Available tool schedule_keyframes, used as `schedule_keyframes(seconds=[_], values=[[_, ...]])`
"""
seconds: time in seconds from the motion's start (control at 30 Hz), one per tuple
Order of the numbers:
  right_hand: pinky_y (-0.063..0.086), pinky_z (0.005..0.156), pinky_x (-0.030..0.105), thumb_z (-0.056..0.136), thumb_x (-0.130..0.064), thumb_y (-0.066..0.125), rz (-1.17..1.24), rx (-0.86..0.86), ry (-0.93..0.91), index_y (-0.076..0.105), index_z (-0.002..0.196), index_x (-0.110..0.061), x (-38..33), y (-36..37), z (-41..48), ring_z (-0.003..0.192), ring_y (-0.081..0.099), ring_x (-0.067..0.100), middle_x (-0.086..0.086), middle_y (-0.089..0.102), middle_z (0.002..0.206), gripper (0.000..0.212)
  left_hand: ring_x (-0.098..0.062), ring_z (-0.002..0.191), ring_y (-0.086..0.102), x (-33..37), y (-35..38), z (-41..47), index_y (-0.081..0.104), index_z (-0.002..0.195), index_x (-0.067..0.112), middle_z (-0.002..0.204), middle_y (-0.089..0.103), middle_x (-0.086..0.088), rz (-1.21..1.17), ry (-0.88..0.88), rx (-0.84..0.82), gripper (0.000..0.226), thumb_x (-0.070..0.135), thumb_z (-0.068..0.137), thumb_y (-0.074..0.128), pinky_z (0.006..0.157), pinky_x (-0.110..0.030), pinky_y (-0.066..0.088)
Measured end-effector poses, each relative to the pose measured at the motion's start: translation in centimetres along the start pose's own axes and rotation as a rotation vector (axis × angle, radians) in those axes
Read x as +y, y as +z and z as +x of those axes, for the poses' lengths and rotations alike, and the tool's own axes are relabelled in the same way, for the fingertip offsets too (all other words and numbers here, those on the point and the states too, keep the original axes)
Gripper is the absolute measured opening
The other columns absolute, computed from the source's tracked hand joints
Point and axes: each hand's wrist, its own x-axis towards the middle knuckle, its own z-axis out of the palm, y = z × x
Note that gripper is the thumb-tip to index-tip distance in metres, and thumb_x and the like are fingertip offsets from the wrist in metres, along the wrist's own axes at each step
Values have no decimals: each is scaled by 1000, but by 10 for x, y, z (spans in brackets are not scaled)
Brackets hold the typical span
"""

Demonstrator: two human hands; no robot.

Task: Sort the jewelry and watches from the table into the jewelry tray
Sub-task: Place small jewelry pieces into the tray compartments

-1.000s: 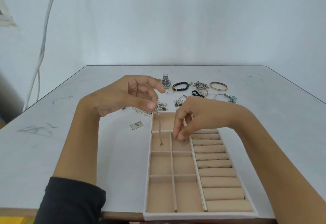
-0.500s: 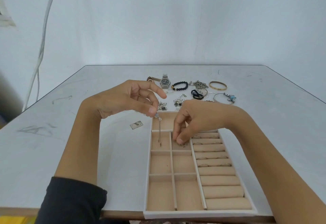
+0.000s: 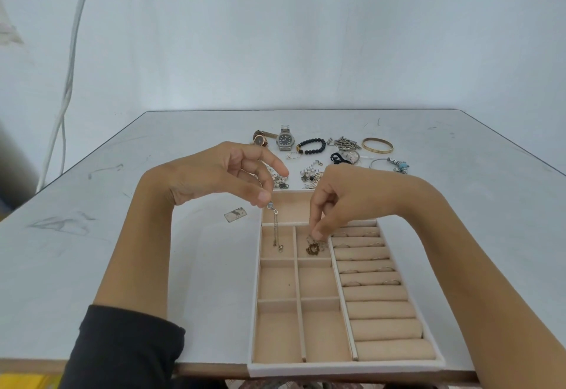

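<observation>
Over the jewelry tray point(image 3: 343, 368), the likely risk was the silver chain point(image 3: 276, 231) draping across the divider point(image 3: 294, 241) if let go off-centre. Left hand point(image 3: 220, 177) pinched the chain's top end at the thumb tip, other fingers point(image 3: 277, 167) loosely fanned. Chain hung straight, clasp end inside the left small compartment; floor contact unclear. Right hand point(image 3: 346, 201) was narrow, fingertips point(image 3: 317, 234) pinched on a dark gold chain point(image 3: 313, 248) heaped in the next compartment. Lifting could drag it back out. Steel watch point(image 3: 285, 141) and black bead bracelet point(image 3: 311, 146) lay unsorted on the table point(image 3: 153, 266) beyond.
</observation>
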Motion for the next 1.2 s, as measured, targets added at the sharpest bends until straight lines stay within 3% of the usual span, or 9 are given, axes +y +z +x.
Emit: schedule_keyframes(seconds=[0.23,0.43,0.6,0.8,1.1,1.2], values=[[27,46,14,79,-21,75,-36,-12,3,77,80,-17,-5,4,1,40,36,5,-11,41,37,5,-20,75,62,1,1,0,65,109,19,81,67,-4,31,-11,-27,42,4,72,78,83,-34,53],[35,59,23,81,-31,73,40,135,1,74,81,-22,7,-7,-4,49,40,5,-10,43,45,9,-16,74,65,3,9,-2,64,111,14,81,69,-5,71,-80,-49,42,3,72,75,66,-17,48],[38,64,26,83,-29,72,83,213,20,74,87,-22,14,-13,-8,52,45,5,-7,45,49,8,-6,57,44,3,19,4,66,107,18,81,73,-3,209,-104,-92,38,6,74,79,58,-13,40],[36,60,23,83,-31,71,55,194,34,73,88,-23,15,-11,-7,57,46,9,-8,49,49,9,-11,74,49,-2,28,10,69,102,22,84,76,2,311,-86,-141,34,16,72,83,75,-33,35],[36,58,21,83,-32,71,45,180,70,73,89,-25,17,-10,-5,58,47,10,-6,52,53,10,-9,72,50,-1,35,14,68,103,19,83,75,5,351,-8,-143,39,12,69,85,75,-34,37],[36,56,20,84,-32,71,41,175,78,73,90,-24,17,-10,-5,57,47,10,-5,53,54,10,-12,72,47,-2,35,13,68,101,22,81,72,7,372,15,-146,41,9,66,86,77,-41,40]])
